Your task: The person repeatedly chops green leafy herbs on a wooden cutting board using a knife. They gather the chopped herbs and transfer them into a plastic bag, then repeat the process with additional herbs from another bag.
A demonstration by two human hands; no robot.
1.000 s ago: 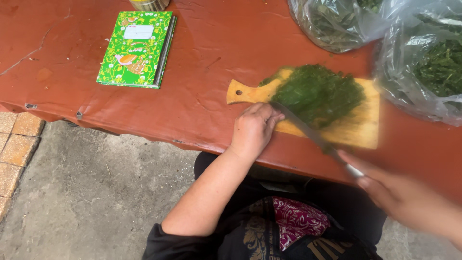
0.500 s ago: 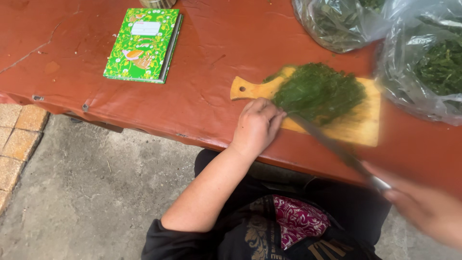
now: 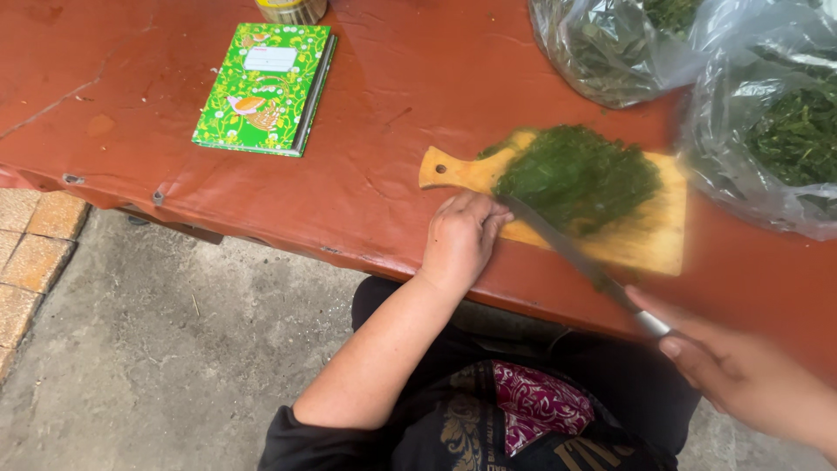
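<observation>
**A:** Where's your knife (image 3: pixel 571 253) relative to the cutting board (image 3: pixel 649 240)?

**B:** It lies slantwise over the board's near edge. The tip sits at the near-left side of the chopped greens (image 3: pixel 575 174), and the long axis runs from there back toward you and to the right, off the board, to your right hand (image 3: pixel 741 375). That hand's fingers are wrapped around the handle.

**A:** And your left hand (image 3: pixel 458 240)?

**B:** It's the nearer one to the board's handle end. It rests on the table (image 3: pixel 392 113) against the board's near-left corner, fingers curled loosely, holding nothing that I can see; the fingertips are just beside the blade's tip. The greens lie up and to the right of those fingers.

**A:** What's in the containers?

**B:** Two clear plastic bags (image 3: pixel 767 131) sit beyond and right of the board, both holding leafy greens. Far left of the board there's a green notebook (image 3: pixel 266 87), with a metal tin (image 3: pixel 292 9) just behind it.
</observation>
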